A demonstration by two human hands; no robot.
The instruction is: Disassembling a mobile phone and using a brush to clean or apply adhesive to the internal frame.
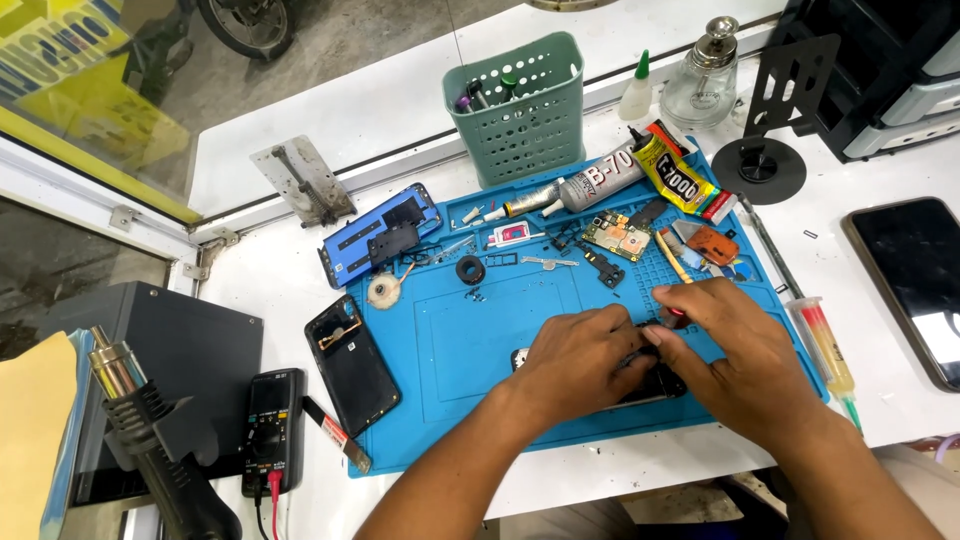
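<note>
Both my hands are over the near right part of the blue silicone work mat (480, 350), and between them lies a black smartphone (655, 385), mostly hidden under my palms. My left hand (575, 360) presses down on the left half of this phone, with the fingers curled and closed against its upper edge. My right hand (745, 350) covers the right end of the phone; its thumb and first finger are pinched together on a thin tool with a red handle (677, 312), just where the fingertips of both hands meet. How the tip of this tool touches the phone I cannot tell, because my fingers hide it. Just beyond my right fingers lie a yellow stick (672, 256), a small orange part (712, 243) and a green circuit board (618, 234). Farther beyond them are two tubes of glue, one grey (590, 185) and one yellow and black (680, 180), and a green perforated plastic basket (520, 110). To the right of my right hand, off the mat, lies a syringe with yellow and red paste (828, 350), and farther right a dark phone with the screen up (915, 285). Well to the left of my left hand are a black phone back cover (352, 365), a blue phone frame (380, 235), a black multimeter (272, 430) and a hot air gun (150, 440).
</note>
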